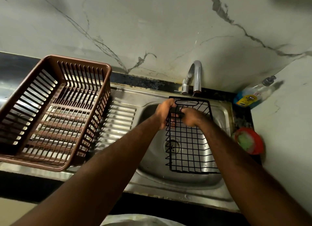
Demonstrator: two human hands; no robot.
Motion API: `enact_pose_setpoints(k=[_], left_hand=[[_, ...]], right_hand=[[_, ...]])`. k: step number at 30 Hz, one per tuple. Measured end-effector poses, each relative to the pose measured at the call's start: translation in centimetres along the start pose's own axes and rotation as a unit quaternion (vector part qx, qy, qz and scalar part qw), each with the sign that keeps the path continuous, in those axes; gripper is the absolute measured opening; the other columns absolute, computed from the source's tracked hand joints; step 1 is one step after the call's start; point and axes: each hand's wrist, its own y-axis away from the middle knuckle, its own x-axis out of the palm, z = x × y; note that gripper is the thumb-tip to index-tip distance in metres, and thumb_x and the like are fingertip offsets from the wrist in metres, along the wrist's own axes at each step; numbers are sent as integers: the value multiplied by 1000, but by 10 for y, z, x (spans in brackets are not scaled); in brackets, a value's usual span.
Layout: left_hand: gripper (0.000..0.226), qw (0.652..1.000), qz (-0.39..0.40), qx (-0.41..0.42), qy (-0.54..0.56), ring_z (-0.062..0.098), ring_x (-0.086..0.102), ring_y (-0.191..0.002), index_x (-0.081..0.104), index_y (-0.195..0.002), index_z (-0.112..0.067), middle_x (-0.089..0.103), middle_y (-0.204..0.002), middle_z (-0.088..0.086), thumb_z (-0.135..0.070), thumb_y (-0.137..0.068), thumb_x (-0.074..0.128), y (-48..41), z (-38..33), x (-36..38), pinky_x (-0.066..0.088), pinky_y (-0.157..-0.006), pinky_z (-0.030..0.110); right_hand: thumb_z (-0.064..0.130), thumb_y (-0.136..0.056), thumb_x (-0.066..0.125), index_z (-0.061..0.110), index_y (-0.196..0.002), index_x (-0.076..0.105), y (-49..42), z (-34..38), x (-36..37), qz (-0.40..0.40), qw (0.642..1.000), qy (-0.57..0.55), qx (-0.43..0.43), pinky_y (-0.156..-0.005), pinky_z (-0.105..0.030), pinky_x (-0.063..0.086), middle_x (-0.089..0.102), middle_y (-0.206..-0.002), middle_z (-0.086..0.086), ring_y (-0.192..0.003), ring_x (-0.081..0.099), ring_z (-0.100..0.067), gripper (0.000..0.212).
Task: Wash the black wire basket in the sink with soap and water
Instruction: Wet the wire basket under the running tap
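Note:
The black wire basket (187, 144) stands tilted in the steel sink (150, 171), its far end raised under the chrome tap (196, 75). A thin stream of water falls from the spout onto the basket's top rim. My left hand (164, 113) grips the basket's left wall near the far corner. My right hand (190, 116) is inside the basket, fingers curled against the wires at the far end; whether it holds a scrubber I cannot tell.
A brown plastic crate (55, 110) sits on the ribbed drainboard (118, 117) at the left. A blue dish-soap bottle (251, 94) lies in the right corner. A red dish with a green scrubber (248, 141) is beside the sink's right rim. A marble wall rises behind.

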Motion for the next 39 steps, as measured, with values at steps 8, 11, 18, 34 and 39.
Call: enact_pose_setpoints(k=[8,11,18,34,39], left_hand=[[29,994,-109,20,13,28,67,-87,64,-102,-15,74,-106,17,-35,-82,55,-8,10,-7,56,-66,37],[47,995,-93,15,26,28,66,-86,64,-114,-10,71,-100,16,-40,-78,54,-3,9,-6,56,-66,37],[46,998,-59,28,14,25,63,-72,63,-111,-11,71,-92,13,-39,-76,53,5,8,-3,53,-56,32],[24,990,-130,51,-20,32,70,-98,63,-101,-15,73,-102,14,-36,-91,55,1,-2,0,56,-80,41],[22,989,-140,44,-3,29,68,-90,63,-98,-15,72,-100,14,-35,-92,55,1,1,-4,57,-78,40]], right_hand=[[3,-89,63,19,-126,65,-1,9,-4,-70,997,23,-16,-77,-30,48,66,-114,-4,-96,61,-20,40],[7,-91,62,17,-113,67,-3,11,-8,-56,998,17,-22,-73,-30,43,64,-102,-1,-91,60,-19,25],[15,-92,64,25,-117,66,-2,7,-6,-24,1000,5,-17,-87,-36,53,68,-110,-2,-96,63,-20,27],[25,-89,70,19,-104,66,17,34,-5,-196,980,15,43,-66,-30,48,67,-99,-2,-84,62,-19,17],[12,-91,63,12,-131,60,20,33,-11,-226,973,-50,16,-90,-35,51,60,-127,-9,-115,59,-25,40]])
